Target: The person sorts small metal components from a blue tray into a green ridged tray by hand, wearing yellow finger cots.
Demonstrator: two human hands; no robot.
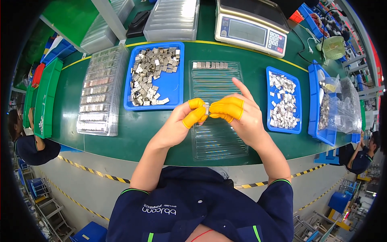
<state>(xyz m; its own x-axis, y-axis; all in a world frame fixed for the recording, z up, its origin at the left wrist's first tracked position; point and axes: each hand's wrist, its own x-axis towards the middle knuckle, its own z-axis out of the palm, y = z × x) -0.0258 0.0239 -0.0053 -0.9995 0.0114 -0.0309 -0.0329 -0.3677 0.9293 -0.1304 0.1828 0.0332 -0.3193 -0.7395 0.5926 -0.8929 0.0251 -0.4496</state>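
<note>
My left hand (177,123) and my right hand (246,117) meet over the middle of the bench, with yellow finger cots on several fingers. Pinched between their fingertips is a small silver metal part (207,108), mostly covered by the fingers. One finger of my right hand points up and away, bare. Beneath the hands lies a clear ribbed plastic tray (217,141), with a row of small metal parts (210,65) along its far end. To the left, a blue bin (174,90) holds loose metal shells; to the right, a smaller blue bin (298,121) holds white-and-silver pieces.
Stacked clear trays filled with parts (96,92) stand at the left, near a green bin (49,105). A weighing scale (250,32) and more clear trays (171,20) stand at the back. Another blue bin with plastic bags (332,137) sits far right. Co-workers are at both sides.
</note>
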